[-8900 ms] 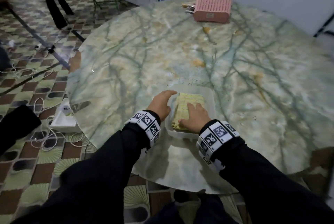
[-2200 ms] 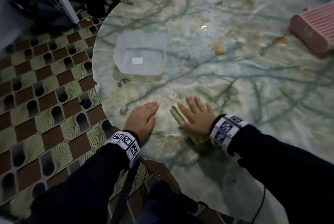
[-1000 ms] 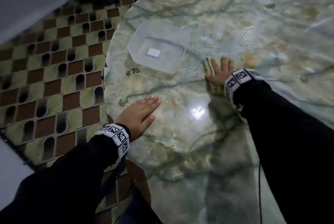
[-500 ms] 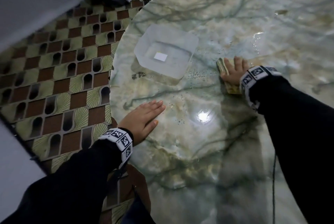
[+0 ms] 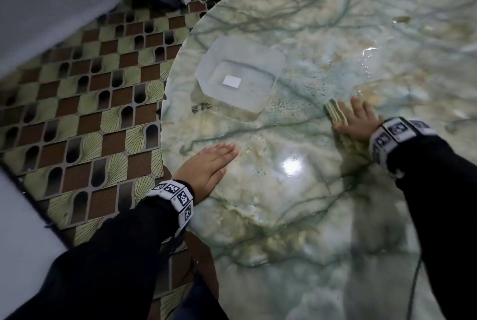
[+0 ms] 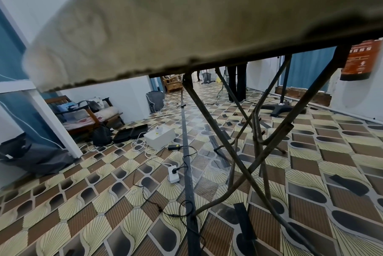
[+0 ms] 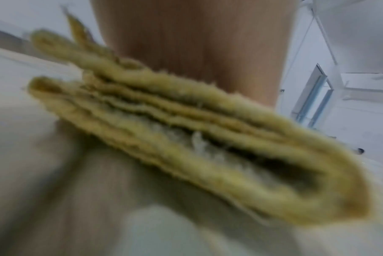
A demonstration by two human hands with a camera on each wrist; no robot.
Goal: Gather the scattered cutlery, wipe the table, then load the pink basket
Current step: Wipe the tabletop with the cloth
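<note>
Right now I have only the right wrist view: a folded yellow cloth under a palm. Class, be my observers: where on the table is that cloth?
Observer: The cloth lies pressed under the right hand, to the right of a clear tub on the marble table, apart from it.
Operator: What is in the tub?
Observer: A small white label shows at its bottom; I see no cutlery in it.
Operator: And the other hand?
Observer: The left hand rests flat, fingers straight, near the table's edge, holding nothing.
</note>
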